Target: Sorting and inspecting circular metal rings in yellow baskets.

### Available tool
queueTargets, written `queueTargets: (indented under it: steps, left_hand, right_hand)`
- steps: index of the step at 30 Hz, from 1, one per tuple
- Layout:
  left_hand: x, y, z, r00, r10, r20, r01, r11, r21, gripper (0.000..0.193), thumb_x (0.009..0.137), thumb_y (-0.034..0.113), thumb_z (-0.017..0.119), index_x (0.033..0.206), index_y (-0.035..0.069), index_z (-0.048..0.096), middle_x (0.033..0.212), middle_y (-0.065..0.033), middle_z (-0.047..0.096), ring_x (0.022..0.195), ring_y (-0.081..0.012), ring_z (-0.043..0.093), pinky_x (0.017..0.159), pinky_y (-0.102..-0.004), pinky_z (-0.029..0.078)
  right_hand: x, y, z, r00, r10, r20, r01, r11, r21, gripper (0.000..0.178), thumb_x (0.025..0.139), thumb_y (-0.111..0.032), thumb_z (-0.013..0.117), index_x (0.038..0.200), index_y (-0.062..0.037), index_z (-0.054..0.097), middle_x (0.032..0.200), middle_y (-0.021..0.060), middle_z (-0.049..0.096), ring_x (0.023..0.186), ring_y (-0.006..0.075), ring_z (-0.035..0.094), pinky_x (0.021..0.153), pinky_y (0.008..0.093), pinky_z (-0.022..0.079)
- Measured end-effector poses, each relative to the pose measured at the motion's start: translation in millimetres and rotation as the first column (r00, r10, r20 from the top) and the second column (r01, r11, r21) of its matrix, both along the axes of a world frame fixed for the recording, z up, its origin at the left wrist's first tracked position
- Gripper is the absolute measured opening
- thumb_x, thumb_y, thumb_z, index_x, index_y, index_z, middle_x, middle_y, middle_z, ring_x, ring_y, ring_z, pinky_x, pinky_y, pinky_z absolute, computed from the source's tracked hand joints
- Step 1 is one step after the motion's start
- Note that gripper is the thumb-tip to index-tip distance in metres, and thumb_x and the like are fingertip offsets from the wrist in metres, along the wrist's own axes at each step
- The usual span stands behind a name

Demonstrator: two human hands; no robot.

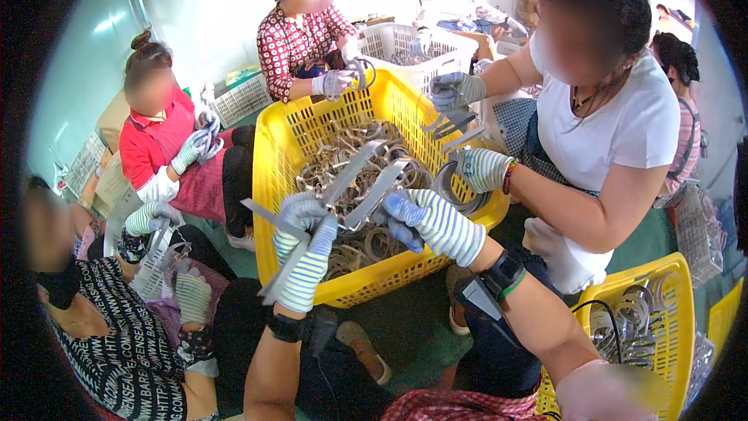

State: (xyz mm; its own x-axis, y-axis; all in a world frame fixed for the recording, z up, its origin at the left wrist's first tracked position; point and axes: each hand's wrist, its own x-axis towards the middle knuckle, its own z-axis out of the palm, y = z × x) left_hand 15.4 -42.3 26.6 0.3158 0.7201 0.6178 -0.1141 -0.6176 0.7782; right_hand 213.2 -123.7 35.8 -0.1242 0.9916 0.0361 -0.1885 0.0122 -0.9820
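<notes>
Both my hands wear striped gloves with blue-grey fingertips, above a yellow basket (374, 288) heaped with curled metal band clamps (362, 248). My left hand (304, 234) is closed round several flat metal strips (274, 218); their ends stick out to its left and below it. Another flat strip (353, 174) rises from its fingertips toward the far right. My right hand (436, 222) has its fingers closed at the side of a second slanting strip (379, 193), which reaches down toward the left hand. The exact grip on this strip is partly hidden by the fingers.
Across the basket to the right, a person in a white shirt (608, 121) holds strips over its rim. Others in red (171, 140), patterned red (292, 39) and black print (117, 335) work close by. At lower right stands another yellow basket (674, 327) of rings.
</notes>
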Motion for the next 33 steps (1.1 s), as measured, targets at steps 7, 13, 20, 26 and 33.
queueTargets:
  steps: [7,13,20,26,33]
  left_hand:
    - [2.7,-5.1,-6.7,0.984,0.066,-0.166,-0.056,0.996,0.069,0.012,0.079,0.001,0.057,0.090,0.004,0.055,0.095,-0.0090,0.055,0.097,-0.0208,0.051,0.096,-0.0333,0.035]
    - [1.9,-8.3,-36.2,0.793,-0.050,-0.607,0.239,0.943,0.234,0.016,0.087,0.017,0.048,0.088,0.006,0.060,0.085,-0.0123,0.061,0.083,-0.0218,0.058,0.085,-0.0365,0.043]
    - [29.9,-15.4,-37.1,0.778,-0.183,-0.601,0.320,0.939,0.129,0.019,0.087,0.018,0.046,0.091,0.004,0.059,0.087,-0.0132,0.061,0.082,-0.0222,0.058,0.081,-0.0356,0.045]
    - [21.9,-11.3,-45.2,0.817,-0.183,-0.547,0.249,0.967,0.049,0.022,0.088,0.019,0.044,0.093,0.003,0.059,0.089,-0.0140,0.060,0.081,-0.0225,0.059,0.078,-0.0349,0.046]
    - [14.3,-11.0,-28.4,0.929,-0.025,-0.369,0.170,0.915,0.365,0.031,0.090,0.020,0.040,0.106,-0.001,0.056,0.101,-0.0154,0.057,0.075,-0.0208,0.058,0.072,-0.0351,0.047]
  right_hand:
    - [3.1,0.0,-7.1,0.936,-0.228,0.269,0.049,0.839,0.541,0.028,0.086,-0.018,0.058,0.112,-0.0081,0.057,0.105,0.0048,0.061,0.093,0.0152,0.056,0.082,0.0286,0.047]
    - [-9.5,28.6,-32.8,0.747,-0.460,0.480,0.079,0.778,0.623,0.032,0.084,-0.011,0.054,0.115,-0.0021,0.054,0.111,0.0139,0.058,0.104,0.0271,0.053,0.097,0.0359,0.038]
    - [1.4,27.4,-48.1,0.528,-0.364,0.768,-0.097,0.872,0.480,0.032,0.083,-0.013,0.054,0.113,-0.0024,0.055,0.109,0.0168,0.057,0.105,0.0332,0.051,0.095,0.0399,0.038]
    - [-4.2,17.3,-38.7,0.602,-0.414,0.683,0.078,0.882,0.465,0.017,0.080,-0.014,0.056,0.088,0.0008,0.061,0.078,0.0176,0.063,0.075,0.0344,0.060,0.070,0.0370,0.049]
    - [15.1,12.2,-15.9,0.377,-0.593,0.712,0.295,0.805,0.514,0.027,0.080,-0.026,0.055,0.087,-0.0008,0.061,0.071,0.0214,0.062,0.070,0.0382,0.061,0.064,0.0445,0.050]
